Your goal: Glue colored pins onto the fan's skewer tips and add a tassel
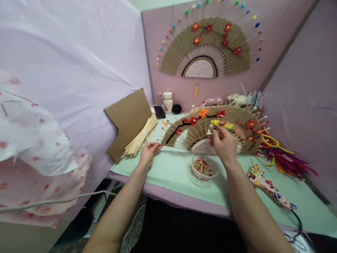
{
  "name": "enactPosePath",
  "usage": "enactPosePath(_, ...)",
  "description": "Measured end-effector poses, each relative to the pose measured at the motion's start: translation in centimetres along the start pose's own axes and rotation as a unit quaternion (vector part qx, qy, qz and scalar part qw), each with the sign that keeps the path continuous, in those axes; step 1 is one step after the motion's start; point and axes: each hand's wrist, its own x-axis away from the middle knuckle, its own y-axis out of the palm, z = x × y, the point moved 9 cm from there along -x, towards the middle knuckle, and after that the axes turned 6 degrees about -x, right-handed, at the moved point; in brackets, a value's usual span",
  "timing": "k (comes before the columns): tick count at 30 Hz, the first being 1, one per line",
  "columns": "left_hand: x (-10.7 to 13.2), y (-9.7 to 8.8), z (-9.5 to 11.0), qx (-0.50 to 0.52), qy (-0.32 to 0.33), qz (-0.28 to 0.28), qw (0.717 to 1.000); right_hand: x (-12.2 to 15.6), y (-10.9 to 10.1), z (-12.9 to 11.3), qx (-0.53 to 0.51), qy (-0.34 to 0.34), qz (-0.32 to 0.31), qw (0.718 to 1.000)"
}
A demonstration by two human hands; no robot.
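A twine-covered decorative fan (171,135) with red and orange flowers and a dark branch stands propped up on the table. At its lower left corner, the fingertips of my left hand (149,154) are pinched on the edge. My right hand (225,142) is raised before the middle of the fan, with thumb and fingers closed together. Whatever those fingers hold is too small to make out. Just below, to the left of my right wrist, sits a clear round bowl (194,174) of small red and amber beads.
Thin wooden sticks (142,137) lie bundled against a cardboard piece (129,116) at left. At right are a patterned glue gun (272,189) with a cord and colourful pipe cleaners (292,161). A finished fan (168,58) hangs behind, above a white jar (167,103) and phone (159,112).
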Motion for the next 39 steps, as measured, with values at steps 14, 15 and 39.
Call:
enactPosePath(14, -0.3, 0.0, -0.3, 0.03, 0.006, -0.003, 1.0, 7.2, 12.2, -11.5, 0.203, -0.184, -0.359, 0.892)
enactPosePath(15, -0.3, 0.0, -0.3, 0.031, 0.007, -0.003, 1.0, 7.5, 13.6, -11.2, 0.221, -0.177, -0.377, 0.882)
enactPosePath(39, -0.3, 0.1, -0.1, 0.019, 0.011, -0.008, 1.0, 14.1, 20.0, -4.8, 0.316, -0.094, -0.374, 0.867)
